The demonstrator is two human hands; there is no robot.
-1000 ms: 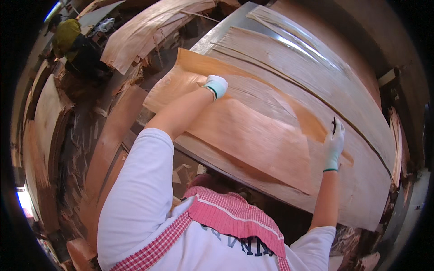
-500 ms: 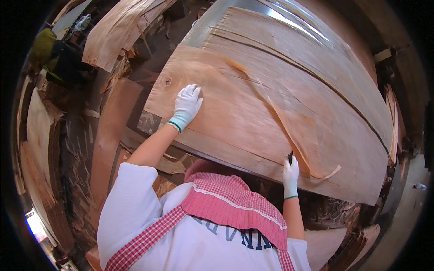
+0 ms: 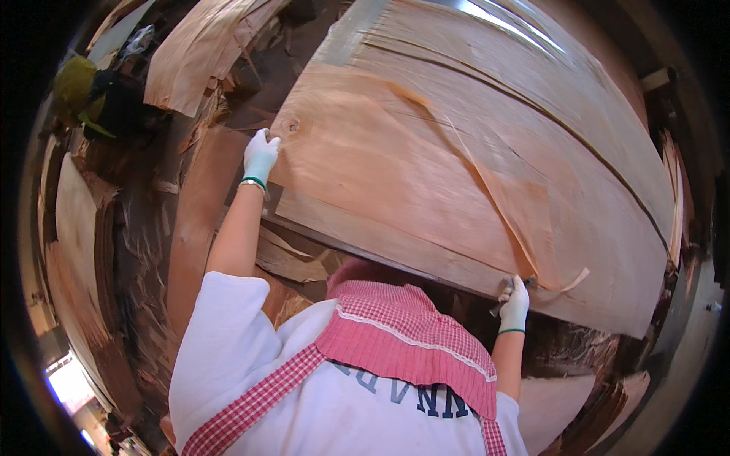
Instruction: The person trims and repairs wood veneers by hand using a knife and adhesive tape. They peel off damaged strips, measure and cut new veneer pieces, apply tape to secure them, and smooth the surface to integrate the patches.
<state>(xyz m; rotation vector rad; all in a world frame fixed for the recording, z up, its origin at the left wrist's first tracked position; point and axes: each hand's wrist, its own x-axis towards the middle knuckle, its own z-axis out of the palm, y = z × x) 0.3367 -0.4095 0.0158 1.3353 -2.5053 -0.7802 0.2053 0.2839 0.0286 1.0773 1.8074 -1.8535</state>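
A thin wood veneer sheet (image 3: 365, 144) with a knot near its left corner lies on a stack of veneer. My left hand (image 3: 261, 157) is closed at that sheet's left edge, fingers curled over it and the thumb side hidden. At the front edge, my right hand (image 3: 515, 304) is closed round a small dark tool (image 3: 496, 309), mostly covered by the fingers; its kind cannot be made out. A narrow, curled veneer strip (image 3: 487, 186) runs diagonally across the sheet, its loose end just right of my right hand.
Long splits cross the veneer stack (image 3: 601, 182) toward the far side. Leaning veneer boards (image 3: 84, 220) and torn scraps (image 3: 144, 273) crowd the left. A curved veneer piece (image 3: 190, 61) rises at the far left, near a person (image 3: 99, 99). More veneer pieces (image 3: 559, 403) lie low on the right.
My left hand has gone from lying flat on the sheet to gripping its left edge. My right hand has drawn back to the front edge and turned, the tool still in it.
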